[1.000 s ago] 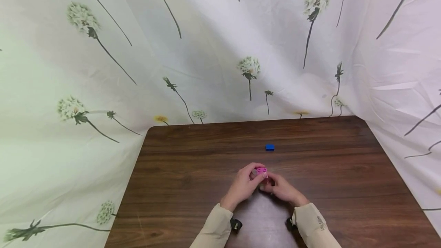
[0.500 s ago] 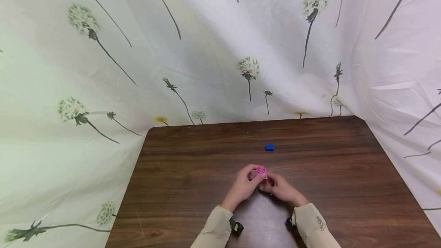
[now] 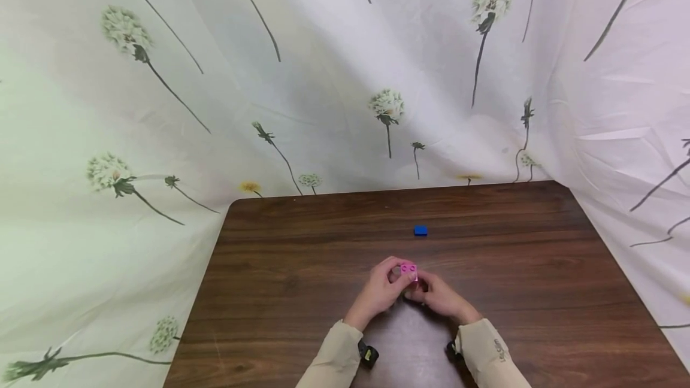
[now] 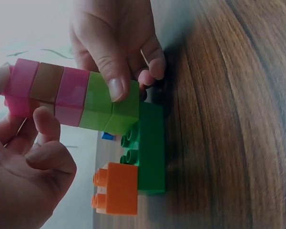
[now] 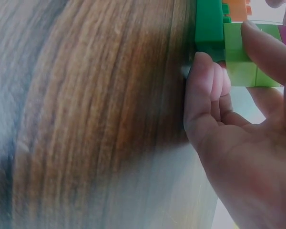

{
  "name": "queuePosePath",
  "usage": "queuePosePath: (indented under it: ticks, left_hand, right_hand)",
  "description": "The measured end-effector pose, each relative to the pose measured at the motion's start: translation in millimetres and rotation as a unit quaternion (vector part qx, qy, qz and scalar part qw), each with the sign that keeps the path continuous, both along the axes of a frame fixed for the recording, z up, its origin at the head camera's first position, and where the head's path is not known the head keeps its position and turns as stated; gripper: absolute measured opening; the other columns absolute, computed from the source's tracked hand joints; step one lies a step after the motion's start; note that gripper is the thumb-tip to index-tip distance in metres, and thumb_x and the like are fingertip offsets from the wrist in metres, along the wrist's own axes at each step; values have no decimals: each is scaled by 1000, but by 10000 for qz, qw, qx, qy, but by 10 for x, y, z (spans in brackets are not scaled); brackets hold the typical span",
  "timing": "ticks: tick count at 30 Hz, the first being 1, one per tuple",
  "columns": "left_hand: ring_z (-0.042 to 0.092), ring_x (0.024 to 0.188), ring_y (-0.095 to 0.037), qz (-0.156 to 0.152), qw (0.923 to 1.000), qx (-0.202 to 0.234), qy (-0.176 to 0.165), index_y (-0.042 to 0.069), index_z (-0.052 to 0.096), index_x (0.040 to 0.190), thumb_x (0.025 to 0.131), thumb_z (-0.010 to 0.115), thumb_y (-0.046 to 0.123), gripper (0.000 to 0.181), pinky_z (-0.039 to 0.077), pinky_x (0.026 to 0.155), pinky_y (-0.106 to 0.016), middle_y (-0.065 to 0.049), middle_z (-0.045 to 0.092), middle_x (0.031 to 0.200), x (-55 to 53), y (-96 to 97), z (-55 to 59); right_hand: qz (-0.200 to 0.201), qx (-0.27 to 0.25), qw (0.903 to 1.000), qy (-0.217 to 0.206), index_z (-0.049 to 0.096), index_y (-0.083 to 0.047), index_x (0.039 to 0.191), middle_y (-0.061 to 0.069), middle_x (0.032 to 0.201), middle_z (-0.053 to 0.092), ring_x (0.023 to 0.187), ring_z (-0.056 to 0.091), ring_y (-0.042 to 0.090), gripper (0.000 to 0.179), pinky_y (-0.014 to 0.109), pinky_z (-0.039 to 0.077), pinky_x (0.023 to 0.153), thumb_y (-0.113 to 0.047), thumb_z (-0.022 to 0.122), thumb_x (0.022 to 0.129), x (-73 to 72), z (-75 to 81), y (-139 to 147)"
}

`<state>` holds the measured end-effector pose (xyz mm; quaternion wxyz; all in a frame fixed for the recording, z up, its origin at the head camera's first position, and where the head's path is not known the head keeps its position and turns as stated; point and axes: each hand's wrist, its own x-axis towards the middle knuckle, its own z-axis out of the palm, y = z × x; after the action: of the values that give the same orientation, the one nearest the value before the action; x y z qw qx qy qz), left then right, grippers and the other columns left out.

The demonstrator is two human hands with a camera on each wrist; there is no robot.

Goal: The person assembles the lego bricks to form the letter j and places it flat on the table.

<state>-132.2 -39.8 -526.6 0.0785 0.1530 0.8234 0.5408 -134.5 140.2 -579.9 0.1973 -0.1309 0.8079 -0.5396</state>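
A tower of toy building bricks stands between my hands. In the left wrist view it has a pink top brick (image 4: 23,88), a brown brick (image 4: 47,81), another pink brick (image 4: 72,95) and two light green bricks (image 4: 97,102). My left hand (image 3: 377,290) pinches the tower's upper part. Around the light green bricks at its lower end, my right hand (image 3: 443,299) holds with thumb and fingers. Under them lies a long dark green brick (image 4: 152,148). An orange brick (image 4: 122,188) sits at that brick's other end, studs up. In the head view my hands hide most of the stack.
A blue brick (image 3: 420,230) lies on the brown wooden table (image 3: 280,316), beyond my hands. A white cloth (image 3: 323,106) printed with dandelions hangs behind the table and along both sides.
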Motion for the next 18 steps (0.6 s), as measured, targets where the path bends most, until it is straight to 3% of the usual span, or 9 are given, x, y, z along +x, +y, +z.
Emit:
queuePosePath:
  ticks: [11, 18]
  left_hand:
    - [49, 62, -5, 12, 10000, -65, -1, 10, 67, 111, 91, 66, 29, 27, 41, 54, -18, -7, 63, 94, -7, 3, 3]
    - [43, 53, -1, 67, 9986, 310, -425, 12, 66, 116, 93, 64, 29, 29, 36, 48, -18, -8, 60, 105, 30, -4, -25]
  right_hand:
    - [-73, -34, 10000, -54, 60, -7, 110, 0, 79, 52, 70, 50, 11, 26, 23, 40, 62, -17, 69, 88, 3, 13, 3]
    - [-115, -94, 9997, -195, 60, -8, 113, 2, 80, 51, 72, 50, 14, 28, 24, 40, 62, -17, 69, 88, 7, 8, -3]
